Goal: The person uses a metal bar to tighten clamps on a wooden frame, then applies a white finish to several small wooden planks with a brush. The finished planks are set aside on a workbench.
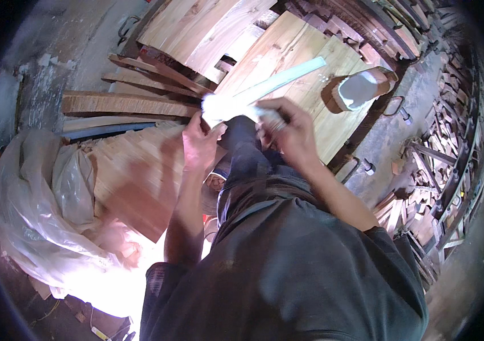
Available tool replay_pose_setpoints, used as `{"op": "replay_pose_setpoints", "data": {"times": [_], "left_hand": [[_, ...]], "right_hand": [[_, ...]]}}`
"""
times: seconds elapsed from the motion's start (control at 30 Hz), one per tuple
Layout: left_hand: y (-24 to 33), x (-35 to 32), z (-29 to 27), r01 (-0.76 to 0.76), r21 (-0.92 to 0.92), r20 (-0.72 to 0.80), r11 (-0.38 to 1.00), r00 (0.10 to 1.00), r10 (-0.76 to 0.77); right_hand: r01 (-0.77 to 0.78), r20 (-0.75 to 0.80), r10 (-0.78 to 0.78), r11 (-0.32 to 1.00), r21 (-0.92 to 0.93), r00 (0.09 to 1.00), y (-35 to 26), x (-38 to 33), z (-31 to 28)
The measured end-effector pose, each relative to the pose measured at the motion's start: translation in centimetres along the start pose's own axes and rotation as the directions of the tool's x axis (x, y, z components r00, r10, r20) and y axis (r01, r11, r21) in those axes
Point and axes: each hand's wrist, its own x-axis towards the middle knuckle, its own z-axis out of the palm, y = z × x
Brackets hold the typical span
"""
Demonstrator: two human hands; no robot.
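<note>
My left hand (201, 142) is closed, thumb and fingers against the edge of an overexposed white patch; what they hold is lost in the glare. My right hand (294, 133) curls its fingers around something whitish, smeared by motion. A pale flat strip (281, 79) slants from the glare between my hands up to the right, over a light wooden panel (287, 45). To the right on that panel stands a cut-open container (361, 90) with white stuff inside, its kind unclear.
Several wood strips (128, 104) fan out left of my hands. Other boards (202, 28) lie at the far side. Clear plastic sheeting (37, 187) is draped over planks (134, 176) at left. Metal handles (361, 167) stick out at right, near a heap of wood offcuts (424, 193).
</note>
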Motion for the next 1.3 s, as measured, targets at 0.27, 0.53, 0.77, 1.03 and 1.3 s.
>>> {"op": "replay_pose_setpoints", "data": {"times": [0.27,0.53,0.77,1.03,1.3], "left_hand": [[-1.4,0.4,-0.4,0.008,0.017,-0.016,1.0,1.0,-0.008],[-0.3,0.7,-0.9,0.091,0.137,-0.007,0.986,0.996,-0.09],[-1.8,1.3,-1.4,0.031,-0.004,0.008,1.0,0.999,-0.031],[-1.7,1.6,-1.4,0.062,-0.034,-0.021,0.997,0.998,-0.063],[-2.4,2.3,-2.0,0.024,-0.027,-0.004,0.999,1.0,-0.024]], "right_hand": [[0.197,-0.206,-0.671,0.473,-0.859,0.712,4.7,9.0,-12.9],[0.534,0.202,-0.511,0.67,-0.516,0.836,1.0,1.6,-0.4],[-0.055,-0.455,0.15,0.975,0.215,0.878,8.8,9.3,-14.5],[-0.158,-0.124,0.289,0.78,0.606,0.949,10.9,5.8,-9.1],[-0.044,-0.333,0.273,0.827,0.56,0.903,12.1,2.3,-14.0]]}}
